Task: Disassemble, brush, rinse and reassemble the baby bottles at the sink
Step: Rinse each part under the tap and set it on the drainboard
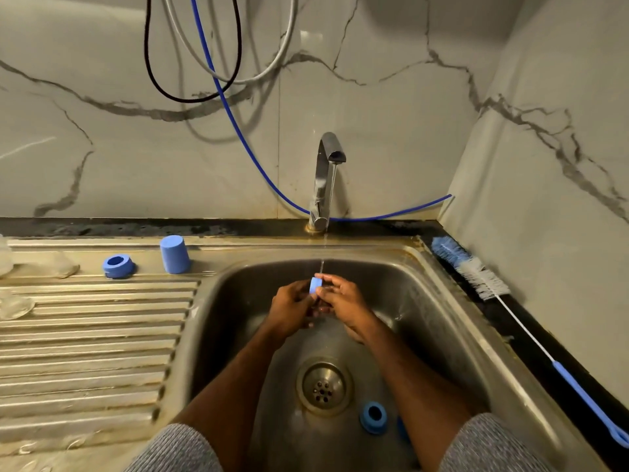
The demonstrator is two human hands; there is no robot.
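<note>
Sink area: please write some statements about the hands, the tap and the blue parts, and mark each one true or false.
1. Water runs from the tap. True.
2. Both hands, left and right, hold a small blue part under the stream. True.
3. The brush lies inside the basin. False: it lies on the counter to the right of the sink.
4. A blue ring lies in the basin near the drain. True.
5. The blue cap lies on its side. False: it stands upright on the drainboard.
</note>
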